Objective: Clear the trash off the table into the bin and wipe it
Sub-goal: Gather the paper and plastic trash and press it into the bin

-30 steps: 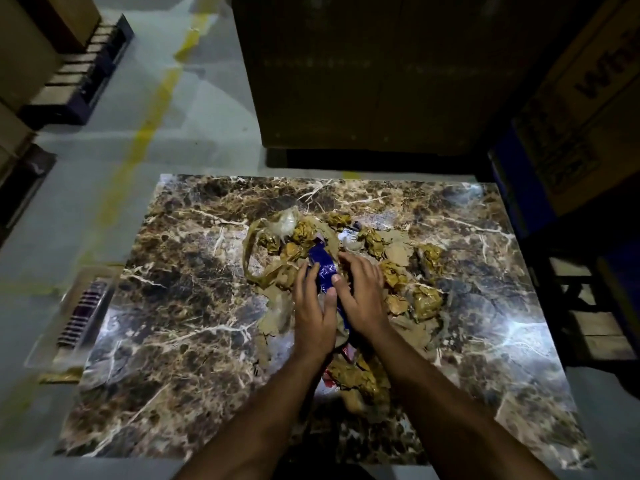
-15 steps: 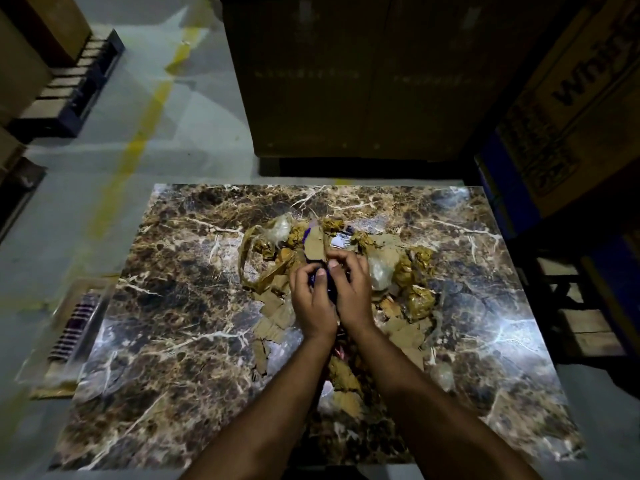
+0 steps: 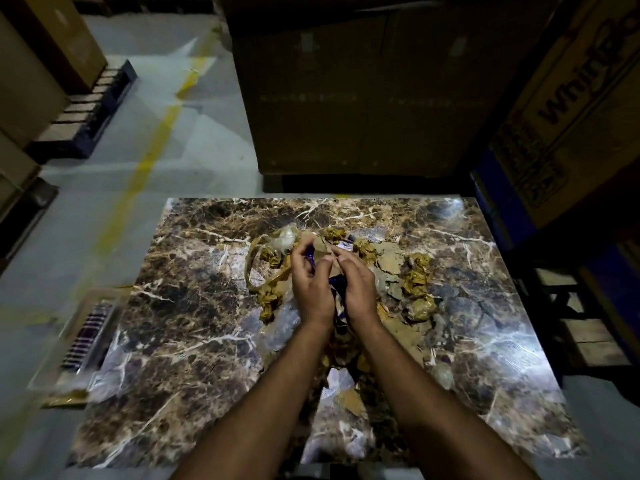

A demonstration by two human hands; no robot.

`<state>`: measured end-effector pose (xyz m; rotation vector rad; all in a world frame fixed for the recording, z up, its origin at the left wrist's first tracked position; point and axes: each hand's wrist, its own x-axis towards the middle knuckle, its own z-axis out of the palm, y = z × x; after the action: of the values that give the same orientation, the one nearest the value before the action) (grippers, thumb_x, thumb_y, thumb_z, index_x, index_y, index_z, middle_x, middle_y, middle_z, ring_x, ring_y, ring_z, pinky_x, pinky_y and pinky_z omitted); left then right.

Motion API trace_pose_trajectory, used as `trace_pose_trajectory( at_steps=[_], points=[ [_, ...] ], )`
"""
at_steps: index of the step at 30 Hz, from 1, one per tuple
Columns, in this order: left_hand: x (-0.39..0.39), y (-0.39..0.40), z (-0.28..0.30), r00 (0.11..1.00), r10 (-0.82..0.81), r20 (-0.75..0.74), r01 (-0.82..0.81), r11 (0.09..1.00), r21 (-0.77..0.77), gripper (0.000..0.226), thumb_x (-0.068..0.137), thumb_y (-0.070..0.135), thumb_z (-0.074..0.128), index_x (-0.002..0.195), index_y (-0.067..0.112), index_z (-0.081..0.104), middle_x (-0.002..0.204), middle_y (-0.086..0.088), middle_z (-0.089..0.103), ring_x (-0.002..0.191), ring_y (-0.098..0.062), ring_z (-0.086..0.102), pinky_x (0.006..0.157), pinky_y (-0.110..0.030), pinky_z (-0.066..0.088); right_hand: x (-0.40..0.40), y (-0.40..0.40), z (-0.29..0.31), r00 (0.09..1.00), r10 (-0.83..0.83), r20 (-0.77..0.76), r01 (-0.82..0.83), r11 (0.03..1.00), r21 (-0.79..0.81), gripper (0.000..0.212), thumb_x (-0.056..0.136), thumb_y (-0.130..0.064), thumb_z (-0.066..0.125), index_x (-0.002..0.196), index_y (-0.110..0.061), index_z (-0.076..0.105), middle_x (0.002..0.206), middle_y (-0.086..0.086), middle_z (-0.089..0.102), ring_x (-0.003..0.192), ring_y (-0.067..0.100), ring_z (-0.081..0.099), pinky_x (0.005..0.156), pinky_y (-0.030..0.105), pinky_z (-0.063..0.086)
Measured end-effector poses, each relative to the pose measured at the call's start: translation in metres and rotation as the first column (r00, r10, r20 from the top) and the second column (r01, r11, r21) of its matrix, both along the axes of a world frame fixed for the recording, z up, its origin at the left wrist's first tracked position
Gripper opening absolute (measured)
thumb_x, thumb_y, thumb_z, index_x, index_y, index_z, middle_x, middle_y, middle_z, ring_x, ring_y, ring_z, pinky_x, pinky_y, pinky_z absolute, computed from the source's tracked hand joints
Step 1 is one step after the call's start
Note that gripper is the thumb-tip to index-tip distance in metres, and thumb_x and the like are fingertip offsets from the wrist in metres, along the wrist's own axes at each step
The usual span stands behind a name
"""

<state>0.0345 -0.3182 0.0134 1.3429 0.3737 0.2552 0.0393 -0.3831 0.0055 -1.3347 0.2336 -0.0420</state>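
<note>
A pile of trash (image 3: 412,278), crumpled yellow-brown paper, torn cardboard pieces and clear plastic, lies across the middle of the marble table (image 3: 194,334). My left hand (image 3: 310,287) and my right hand (image 3: 356,287) are side by side over the pile, fingers curled. Between them they grip a blue wrapper (image 3: 337,284) together with a piece of brown cardboard (image 3: 320,245), raised a little off the tabletop. A brown paper strip (image 3: 252,268) loops at the pile's left. More scraps (image 3: 349,400) lie between my forearms.
A clear plastic bin (image 3: 86,337) sits on the floor against the table's left edge. Large cardboard boxes (image 3: 363,81) stand behind the table and at the right (image 3: 571,109). A pallet (image 3: 86,112) lies at the far left, and wooden slats (image 3: 585,327) on the right.
My hands went from lying flat on the pile to curling together around the blue wrapper and cardboard, lifting them slightly. The view also shifted a little.
</note>
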Motion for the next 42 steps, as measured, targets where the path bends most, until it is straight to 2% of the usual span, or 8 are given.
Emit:
trace_pose_trajectory(
  at_steps=[4,10,13,21,27,31,39,42],
  points=[
    [-0.003,0.003,0.007,0.998,-0.064,0.025,0.064,0.998,-0.021,0.017,0.084,0.026,0.054,0.093,0.019,0.066,0.093,-0.003,0.070,0.086,-0.018,0.065,0.076,-0.035,0.054,-0.002,0.004,0.007,0.997,0.041,0.060,-0.039,0.999,-0.025,0.026,0.091,-0.041,0.063,0.097,-0.016,0.068,0.107,0.014,0.066,0.097,0.023,0.066,0.082,0.030,0.056],
    [0.006,0.017,0.004,0.992,0.021,-0.121,-0.054,0.960,-0.276,0.060,0.089,0.052,0.049,0.122,0.005,0.066,0.121,-0.018,0.068,0.112,-0.032,0.066,0.098,-0.045,0.053,-0.017,0.005,0.018,0.968,0.200,0.155,-0.162,0.960,-0.229,0.036,0.081,-0.045,0.073,0.107,-0.022,0.064,0.126,-0.014,0.062,0.112,-0.010,0.060,0.090,0.010,0.046],
    [0.011,0.020,0.014,0.999,0.025,-0.031,-0.035,0.936,-0.349,0.025,0.098,0.027,0.051,0.118,0.012,0.056,0.120,-0.015,0.062,0.107,-0.032,0.062,0.087,-0.036,0.055,-0.024,0.007,0.018,0.953,0.266,0.148,-0.210,0.925,-0.316,0.063,0.071,-0.074,0.070,0.119,-0.035,0.060,0.136,-0.019,0.057,0.122,-0.009,0.054,0.097,0.012,0.046],
    [0.009,0.024,0.018,0.986,-0.128,-0.110,0.036,0.794,-0.607,0.047,0.101,0.038,0.043,0.126,0.006,0.067,0.125,-0.019,0.068,0.120,-0.035,0.062,0.100,-0.044,0.051,-0.018,0.011,0.015,0.960,0.144,0.239,-0.041,0.920,-0.390,0.041,0.081,-0.014,0.077,0.114,-0.037,0.067,0.123,-0.008,0.067,0.116,0.001,0.060,0.098,0.016,0.047],
    [0.005,0.039,0.033,0.961,-0.275,-0.027,0.237,0.872,-0.428,0.051,0.110,0.035,0.026,0.114,0.007,0.068,0.116,-0.008,0.074,0.109,-0.022,0.069,0.088,-0.033,0.057,-0.008,0.000,0.013,0.976,0.055,0.211,0.031,0.923,-0.383,0.042,0.069,0.015,0.072,0.088,-0.023,0.074,0.095,-0.004,0.073,0.096,0.012,0.069,0.090,0.030,0.056],
    [0.001,0.073,0.042,0.929,-0.370,-0.024,0.371,0.928,0.041,0.031,0.099,0.042,0.048,0.121,0.031,0.068,0.131,-0.003,0.064,0.117,-0.025,0.063,0.092,-0.047,0.055,-0.002,-0.014,0.022,0.985,-0.054,0.162,0.100,0.952,-0.288,0.035,0.073,0.024,0.067,0.085,-0.009,0.072,0.090,0.000,0.070,0.085,0.001,0.068,0.077,0.020,0.055],
    [-0.031,0.092,0.013,0.785,-0.587,-0.200,0.611,0.679,0.407,0.138,0.052,0.034,0.100,0.149,0.060,0.006,0.165,-0.002,0.020,0.141,-0.018,0.034,0.105,-0.041,0.043,0.014,-0.015,0.041,0.962,-0.273,-0.008,0.271,0.950,0.156,0.029,0.087,0.014,0.063,0.079,-0.013,0.062,0.083,0.003,0.064,0.067,0.007,0.063,0.058,0.022,0.052],
    [-0.032,0.071,-0.004,0.801,-0.569,-0.184,0.590,0.700,0.403,0.148,0.051,0.033,0.101,0.144,0.063,-0.010,0.162,-0.002,0.029,0.143,-0.011,0.036,0.113,-0.037,0.036,0.017,-0.006,0.028,0.953,-0.253,-0.166,0.299,0.867,0.399,0.030,0.074,0.005,0.079,0.100,-0.005,0.068,0.095,0.015,0.073,0.082,0.023,0.074,0.076,0.038,0.063]
  ],
)
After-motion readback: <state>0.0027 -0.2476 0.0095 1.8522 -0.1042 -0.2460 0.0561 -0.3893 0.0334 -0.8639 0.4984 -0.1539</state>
